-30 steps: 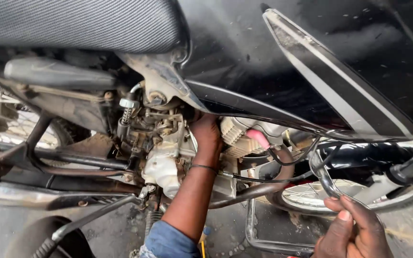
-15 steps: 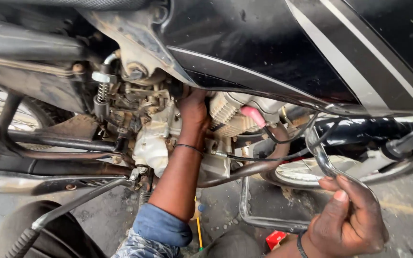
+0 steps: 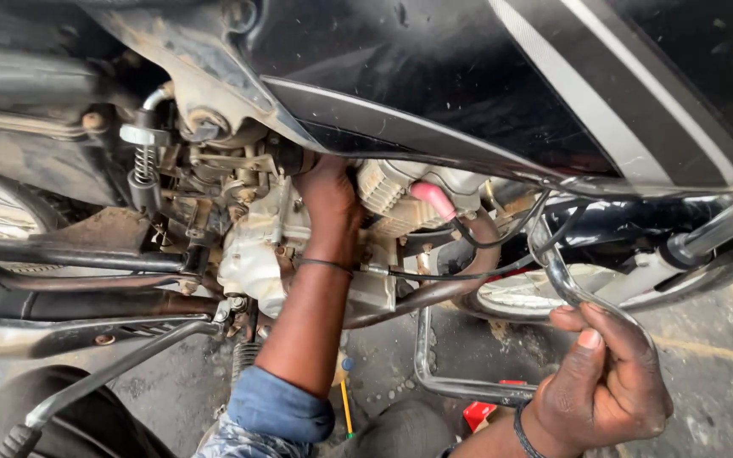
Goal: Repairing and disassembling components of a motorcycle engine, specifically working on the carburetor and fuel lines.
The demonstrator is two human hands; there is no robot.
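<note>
My left hand (image 3: 329, 197) reaches up into the motorcycle's engine (image 3: 252, 254), just under the black fuel tank (image 3: 468, 76). Its fingertips are hidden behind the tank's lower edge, so what they touch cannot be told. A thin black band sits on that wrist and the sleeve is blue. My right hand (image 3: 608, 382) is closed around the bent chrome guard bar (image 3: 551, 263) at the lower right. A pink spark plug cap (image 3: 433, 200) with a black lead sticks out of the finned cylinder head (image 3: 383, 191), right of my left hand.
The front wheel (image 3: 528, 295) and a fork leg (image 3: 706, 237) lie behind the guard bar. Frame tubes (image 3: 78, 254), a coil spring (image 3: 142, 165) and a footrest bar (image 3: 129, 360) crowd the left. A yellow-shafted screwdriver (image 3: 346, 400) and a small red thing (image 3: 478, 414) lie on the dirty concrete floor below.
The view has dropped lower and closer to the engine. My right hand has come up from the bottom edge and closed on the chrome bar. My left hand stays in the engine.
</note>
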